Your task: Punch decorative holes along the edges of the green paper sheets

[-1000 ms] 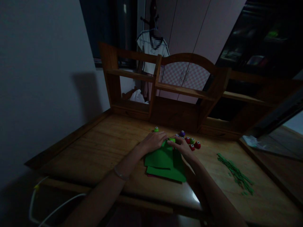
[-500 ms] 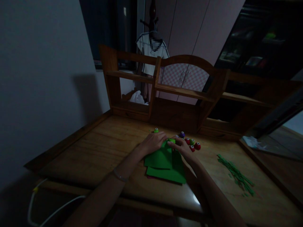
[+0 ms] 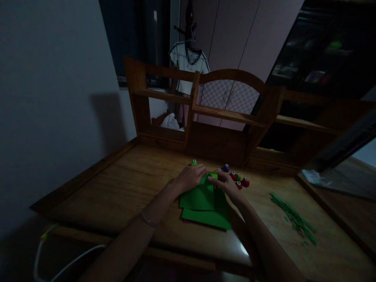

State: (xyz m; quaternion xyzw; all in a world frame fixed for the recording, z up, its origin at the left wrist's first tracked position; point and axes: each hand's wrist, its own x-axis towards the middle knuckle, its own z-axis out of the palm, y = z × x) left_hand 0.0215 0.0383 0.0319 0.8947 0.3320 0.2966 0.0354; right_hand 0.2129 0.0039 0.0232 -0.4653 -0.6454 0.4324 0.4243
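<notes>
A sheet of green paper (image 3: 196,197) lies over more green sheets (image 3: 205,219) on the wooden desk, with a sliver of pink at the bottom edge. My left hand (image 3: 191,177) bends over the paper's upper left part, its fingers together on the edge; the fingertips are partly hidden. At the top of the sheet, my right hand (image 3: 225,182) has thumb and fingers closed round a small bright green craft punch (image 3: 213,175). Just beyond my left hand stands another light green punch (image 3: 194,162).
Several small punches in purple (image 3: 226,167), red (image 3: 245,182) and green sit beyond my right hand. Thin green strips (image 3: 293,219) lie in a pile at the right. A wooden shelf unit (image 3: 229,113) borders the desk's back. A white cable (image 3: 38,250) hangs at lower left.
Almost nothing differs. Both hands, the paper and the punch keep their places, with only a tiny shift of the view.
</notes>
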